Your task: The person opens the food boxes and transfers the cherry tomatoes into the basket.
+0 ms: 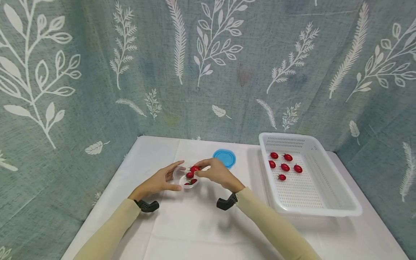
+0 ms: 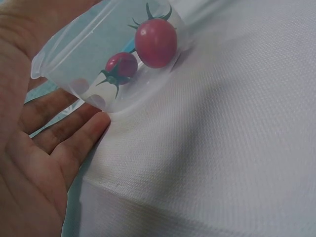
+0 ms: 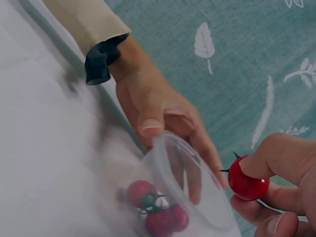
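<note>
White plastic forms the basket (image 1: 313,187), right of the clear tub (image 1: 177,176). Around the tub curves the left hand (image 1: 158,181); by the tub's rim, the right hand (image 1: 219,174) pinches a red tomato (image 3: 248,181). More tomatoes (image 2: 156,43) lie inside the tub.

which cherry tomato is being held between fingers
The cherry tomato pinched in the right hand; the others lie unheld in the clear plastic container or the white plastic basket.
</note>
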`<state>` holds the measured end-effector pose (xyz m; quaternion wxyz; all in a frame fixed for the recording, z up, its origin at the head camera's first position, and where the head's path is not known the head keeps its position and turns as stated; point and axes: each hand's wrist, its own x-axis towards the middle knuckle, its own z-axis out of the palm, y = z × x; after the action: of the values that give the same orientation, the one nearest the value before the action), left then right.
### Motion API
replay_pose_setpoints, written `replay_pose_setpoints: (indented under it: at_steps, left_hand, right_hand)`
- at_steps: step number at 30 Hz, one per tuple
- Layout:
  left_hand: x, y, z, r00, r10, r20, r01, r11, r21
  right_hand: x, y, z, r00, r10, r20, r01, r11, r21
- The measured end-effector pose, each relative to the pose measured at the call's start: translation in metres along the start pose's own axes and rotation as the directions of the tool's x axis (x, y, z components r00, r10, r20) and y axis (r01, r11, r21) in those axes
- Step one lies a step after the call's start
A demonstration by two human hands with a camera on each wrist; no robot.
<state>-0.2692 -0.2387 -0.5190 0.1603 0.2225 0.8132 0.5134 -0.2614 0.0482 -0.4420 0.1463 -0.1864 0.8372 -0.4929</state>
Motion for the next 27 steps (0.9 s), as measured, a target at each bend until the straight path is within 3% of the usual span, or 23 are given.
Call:
replay_pose_setpoints:
  at_steps: [6, 16, 27]
  left_hand:
    - [-0.001, 0.002, 0.0, 1.0, 0.0, -0.001, 0.0, 1.0, -0.011]
    - [-0.001, 0.0, -0.001, 1.0, 0.011, -0.01, -0.011, 1.0, -0.002]
    - [-0.002, 0.001, -0.001, 1.0, 0.028, 0.002, -0.028, 1.0, -0.01]
  right_hand:
    - [-0.004, -0.007, -0.015, 1.0, 0.01, -0.01, -0.009, 1.0, 0.019]
    - [-0.014, -0.015, -0.04, 0.998, -0.026, -0.059, 0.023, 0.998, -0.058]
    - [-0.026, -0.014, -0.067, 0.995, -0.023, -0.097, 0.018, 0.998, -0.061]
